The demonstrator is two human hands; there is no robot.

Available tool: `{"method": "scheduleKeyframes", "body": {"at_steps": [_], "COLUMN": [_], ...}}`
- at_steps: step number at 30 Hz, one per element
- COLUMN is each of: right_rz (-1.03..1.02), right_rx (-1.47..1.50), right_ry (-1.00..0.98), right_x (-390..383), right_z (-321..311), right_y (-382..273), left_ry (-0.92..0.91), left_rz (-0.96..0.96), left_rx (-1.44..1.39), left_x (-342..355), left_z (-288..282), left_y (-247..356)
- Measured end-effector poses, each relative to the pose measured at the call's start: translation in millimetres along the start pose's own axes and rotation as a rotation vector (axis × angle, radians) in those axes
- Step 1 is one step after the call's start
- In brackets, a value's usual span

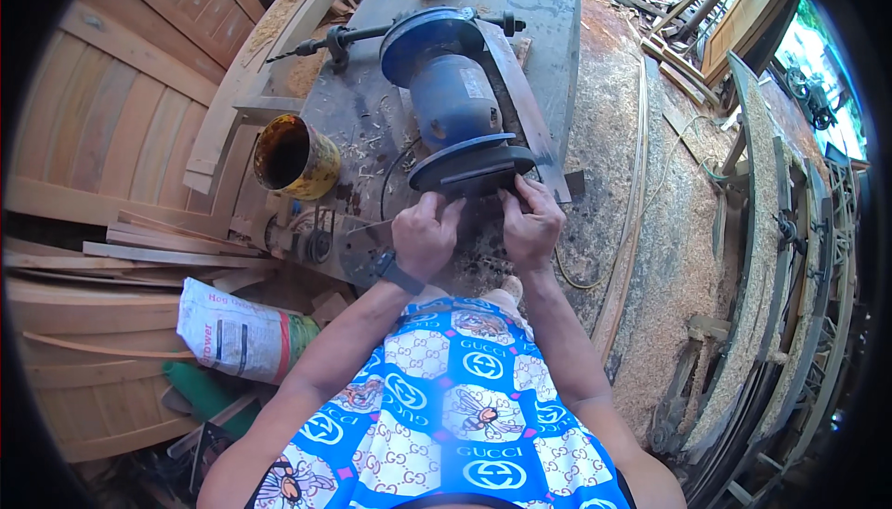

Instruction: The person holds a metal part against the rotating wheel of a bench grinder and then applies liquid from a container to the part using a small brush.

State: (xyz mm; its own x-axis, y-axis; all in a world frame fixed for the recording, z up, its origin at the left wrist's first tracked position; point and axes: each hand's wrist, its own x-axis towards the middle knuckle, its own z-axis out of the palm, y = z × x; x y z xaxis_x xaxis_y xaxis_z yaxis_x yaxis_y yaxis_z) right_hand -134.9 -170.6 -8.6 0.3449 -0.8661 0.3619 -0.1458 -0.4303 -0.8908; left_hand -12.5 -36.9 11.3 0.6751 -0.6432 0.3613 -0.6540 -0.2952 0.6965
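Note:
A blue bench grinder (455,96) is on the worktable, with a round wheel at each end of its body. At its near wheel (455,151) is a flat, dark, blade-like metal strip (476,176), held crosswise. My left hand (426,235), below a dark wristband, is closed with thumb and fingers pinched at the strip's left end. The right end is pinched by my right hand (532,226), also closed. Whether the strip touches the wheel, I cannot tell. Part of it is hidden in the dark area by my fingertips.
A yellow-stained open can (297,158) stands left of the grinder. A long metal bar (528,105) lies along the grinder's right side. Wooden door panels (121,91) lean at left, above a white sack (232,328). Sawdust covers the floor (641,398) at right.

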Motion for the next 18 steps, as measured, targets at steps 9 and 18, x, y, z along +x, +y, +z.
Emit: {"method": "scheduleKeyframes", "body": {"at_steps": [9,18], "right_rz": [0.061,0.06], "right_rx": [0.003,-0.012], "right_ry": [0.003,-0.003], "right_x": [8,8], "right_z": [-10,-11], "right_y": [2,14], "left_ry": [-0.028,-0.006], "left_rz": [0.003,0.045], "left_rx": [-0.025,0.039], "left_x": [7,6], "left_z": [11,20], "left_y": [9,9]}}
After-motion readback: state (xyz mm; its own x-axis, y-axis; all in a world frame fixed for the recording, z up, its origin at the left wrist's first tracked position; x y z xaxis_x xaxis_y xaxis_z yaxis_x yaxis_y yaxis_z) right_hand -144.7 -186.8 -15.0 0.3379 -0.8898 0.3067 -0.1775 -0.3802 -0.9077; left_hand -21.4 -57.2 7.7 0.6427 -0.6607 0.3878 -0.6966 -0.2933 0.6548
